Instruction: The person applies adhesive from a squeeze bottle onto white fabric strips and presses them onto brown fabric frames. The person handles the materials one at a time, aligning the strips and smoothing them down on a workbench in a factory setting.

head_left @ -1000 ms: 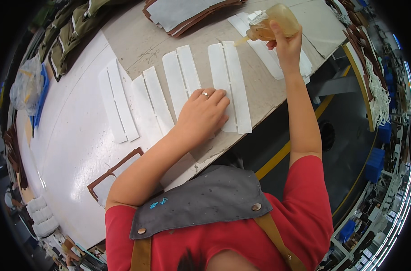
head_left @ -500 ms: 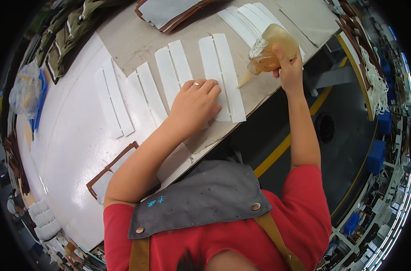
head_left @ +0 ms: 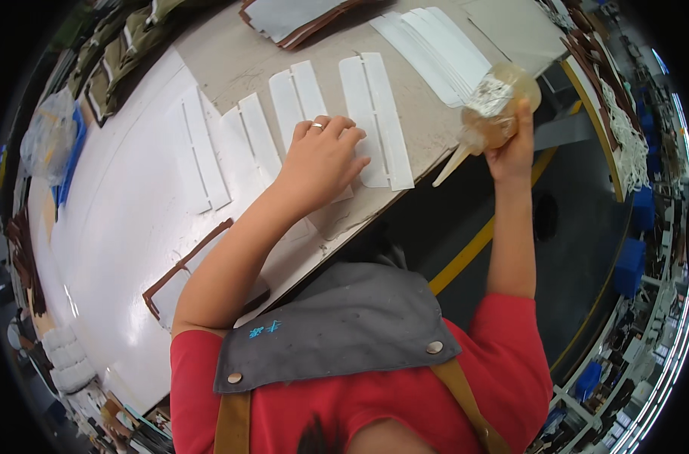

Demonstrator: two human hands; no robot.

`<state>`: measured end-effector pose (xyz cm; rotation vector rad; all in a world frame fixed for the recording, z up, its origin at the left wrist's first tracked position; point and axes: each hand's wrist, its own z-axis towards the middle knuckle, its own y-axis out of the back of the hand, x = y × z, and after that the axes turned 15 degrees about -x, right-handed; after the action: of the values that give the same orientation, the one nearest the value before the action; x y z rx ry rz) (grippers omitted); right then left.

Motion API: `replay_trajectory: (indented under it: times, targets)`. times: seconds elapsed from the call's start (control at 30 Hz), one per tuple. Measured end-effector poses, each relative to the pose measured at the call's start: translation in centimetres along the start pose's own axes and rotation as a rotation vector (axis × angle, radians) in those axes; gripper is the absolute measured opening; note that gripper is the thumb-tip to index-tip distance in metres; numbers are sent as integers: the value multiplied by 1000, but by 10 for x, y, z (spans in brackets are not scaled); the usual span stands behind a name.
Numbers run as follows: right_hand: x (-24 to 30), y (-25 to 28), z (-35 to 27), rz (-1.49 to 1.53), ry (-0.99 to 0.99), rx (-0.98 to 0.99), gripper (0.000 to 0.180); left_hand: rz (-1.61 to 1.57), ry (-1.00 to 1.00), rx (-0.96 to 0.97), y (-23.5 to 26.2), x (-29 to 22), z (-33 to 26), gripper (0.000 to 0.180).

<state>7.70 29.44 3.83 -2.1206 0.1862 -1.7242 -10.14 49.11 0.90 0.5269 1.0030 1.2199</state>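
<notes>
- The right hand is closed around one translucent, amber-tinted bottle, held up at the table's front edge, right of the white pieces.
- The bottle's long axis slants: its base is up and to the right, and its single tapered nozzle points down to the left, the tip appearing just past the edge, against the dark floor.
- The left hand, with one ring, has its fingers parted and slightly bent; it covers the lower part of the third slotted piece, thumb tip by the fourth. Whether it presses down, I cannot tell.
- The two hands are well apart.
- Four white slotted pieces lie in a row on the table, long axes running from upper left to lower right.
- One fan of white strips lies beyond them, slanting likewise; overlap prevents an exact count.
- One brown-edged stack sits at the top; one brown-framed item lies by the left forearm.
</notes>
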Motion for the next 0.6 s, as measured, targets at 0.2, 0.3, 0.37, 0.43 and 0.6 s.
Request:
replay_trajectory:
  times: [0.2,0.3,0.37,0.43,0.6]
  targets:
    - [15,-20,33,-1338,488,185,51,115,290,188,95,27,-37,24]
    - [4,-48,27,-1647,465,209,51,158,293,257,116,30,-78,24]
    - [-1,-53,24,-1721,687,210,48,195,250,290,118,24,-97,26]
    - [-4,-53,20,-1610,978,247,44,244,159,263,110,15,-107,29]
    - [2,-82,-16,-1278,1080,323,32,331,-110,277,90,10,-112,6]
